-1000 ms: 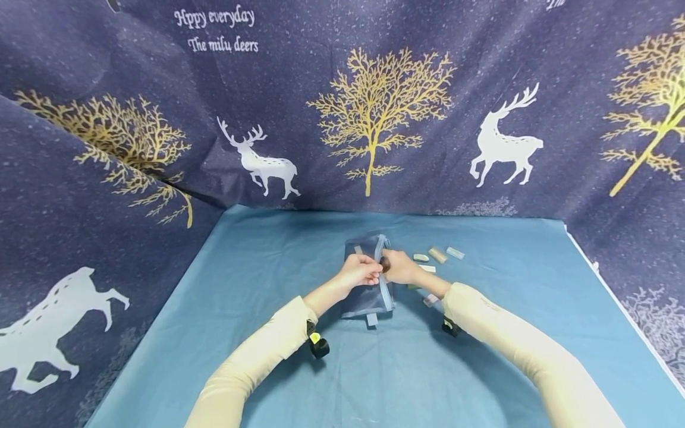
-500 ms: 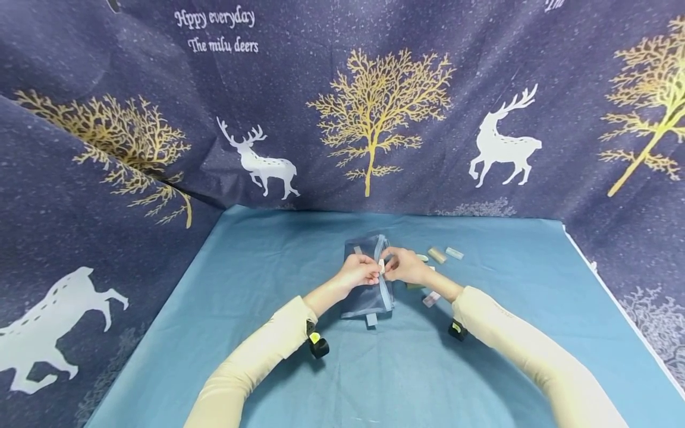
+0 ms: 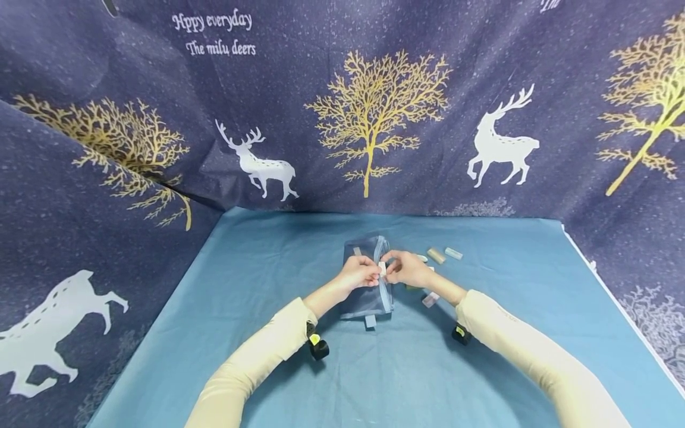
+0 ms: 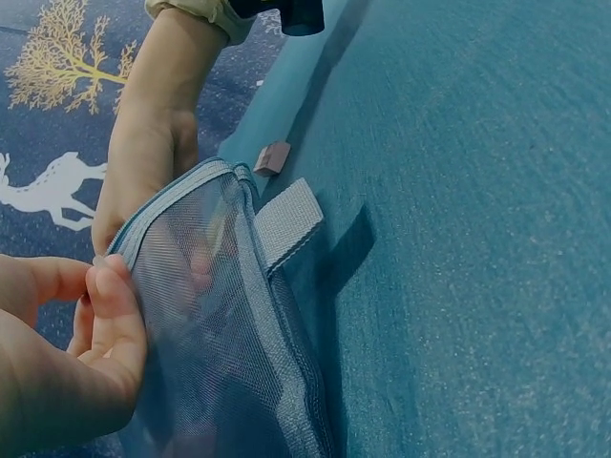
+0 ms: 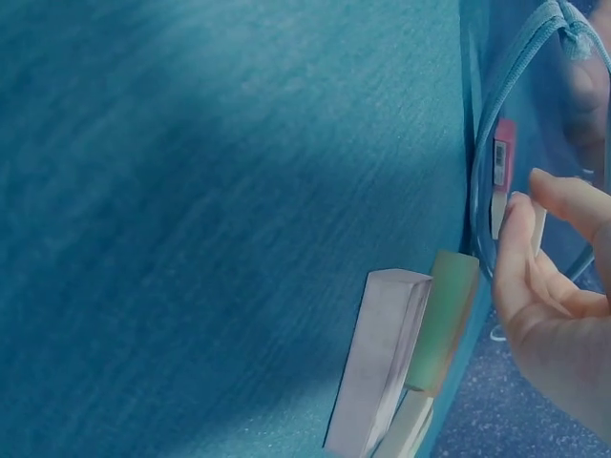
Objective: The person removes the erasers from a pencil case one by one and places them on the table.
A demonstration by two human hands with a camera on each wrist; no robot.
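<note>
A blue mesh zip pouch (image 3: 366,304) lies on the table with its zipped side to the right. My left hand (image 3: 360,272) pinches the edge of its mouth between thumb and fingertips; the left wrist view shows this grip on the zip edge (image 4: 158,205). At the opening my right hand (image 3: 408,267) pinches a small white eraser (image 3: 382,268). The right wrist view has that eraser (image 5: 540,227) edge-on, partly covered by the fingers. Inside the open mouth sits an eraser in a pink sleeve with a barcode (image 5: 502,157).
Right of the pouch lie several loose erasers, among them a tan one (image 3: 436,255), a pale blue one (image 3: 453,253) and a pinkish one (image 3: 430,299). A green block (image 5: 444,320) lies against a pale lilac one (image 5: 377,358). Patterned cloth (image 3: 342,131) hangs behind the table.
My right hand has drawn back slightly to the right from the pouch mouth, and the white eraser now shows between its fingertips. The left hand keeps its place on the zip edge.
</note>
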